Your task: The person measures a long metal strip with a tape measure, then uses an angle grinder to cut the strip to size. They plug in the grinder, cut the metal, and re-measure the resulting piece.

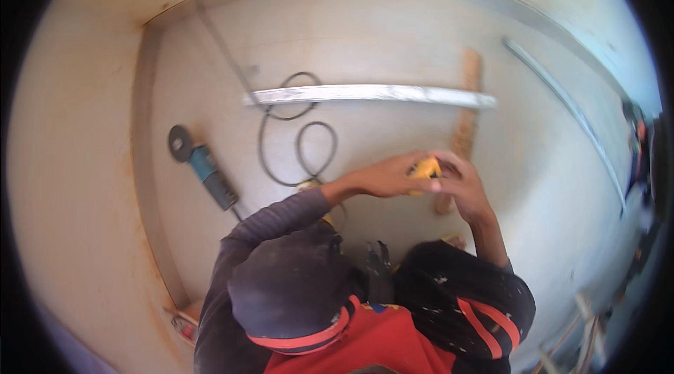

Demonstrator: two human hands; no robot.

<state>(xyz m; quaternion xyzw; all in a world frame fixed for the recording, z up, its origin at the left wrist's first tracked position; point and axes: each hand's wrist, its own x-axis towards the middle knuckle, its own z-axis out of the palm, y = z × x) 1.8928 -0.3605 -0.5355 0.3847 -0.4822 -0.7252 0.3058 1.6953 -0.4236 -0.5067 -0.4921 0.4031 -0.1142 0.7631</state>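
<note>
Yellow tool (424,169), small and partly hidden, sits between both hands near the middle of the scene, just above the pale floor (393,30); what kind of tool it is cannot be told.

Going from largest to smallest: the floor is a wide pale boarded surface with a raised edge curving along its left and far sides, stained rusty along the left edge. One long silvery metal bar (368,94) lies across it on the far side of the hands, running left to right. One thinner metal strip (569,111) curves down the right side, well apart from the hands. One wooden batten (466,121) lies near-to-far, its far end reaching past the right end of the bar, its near end behind the right hand. One dark cable (298,139) loops on the floor under the bar's left part. One angle grinder (203,167) with a teal body and round disc lies to the left, well apart from the hands.

Left hand (382,179) reaches in from the left, its fingers curled around the yellow tool. Right hand (463,184) closes on it from the right, fingers bent over its top. No container shows.
</note>
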